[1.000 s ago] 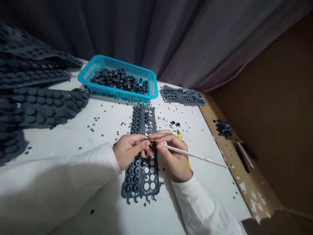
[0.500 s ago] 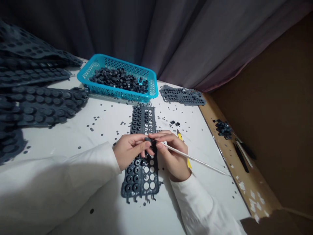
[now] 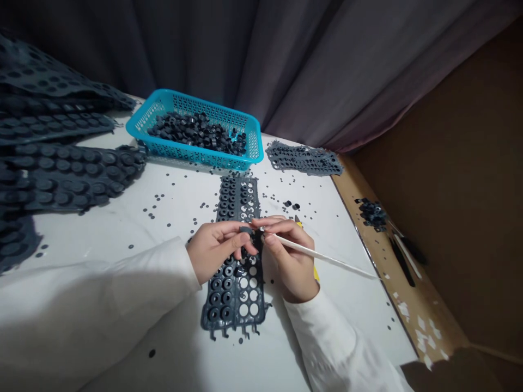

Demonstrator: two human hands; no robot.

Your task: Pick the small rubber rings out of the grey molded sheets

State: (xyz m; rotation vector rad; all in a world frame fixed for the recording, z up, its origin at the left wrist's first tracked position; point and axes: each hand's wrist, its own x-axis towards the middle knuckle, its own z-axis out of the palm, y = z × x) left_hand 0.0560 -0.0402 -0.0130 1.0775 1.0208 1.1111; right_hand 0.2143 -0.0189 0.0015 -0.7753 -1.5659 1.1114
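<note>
My left hand [image 3: 216,245] pinches a small dark rubber piece [image 3: 245,230] between thumb and fingers. Close by on the right, my right hand [image 3: 288,250] is closed on a thin white stick [image 3: 327,260], whose tail slants down to the right. The stick's tip end is at the fingers, by another small dark piece; whether they touch I cannot tell. Under both hands lies a dark rubber sheet [image 3: 236,321] with rows of raised rings on the left and open holes on the right. A yellow-handled tool [image 3: 316,274] is partly hidden behind my right hand.
A blue basket [image 3: 192,156] of small dark pieces stands at the back. Stacked rubber sheets [image 3: 61,177] fill the left; a holed sheet [image 3: 304,158] lies back right. Two loose pieces [image 3: 292,205] and scattered discs dot the white table. Beyond its right edge are a dark pile [image 3: 371,214] and tools.
My right hand's fingers have shifted slightly right, away from the left hand's piece, and the stick has moved a little. The left hand keeps its pinch, the piece turned slightly.
</note>
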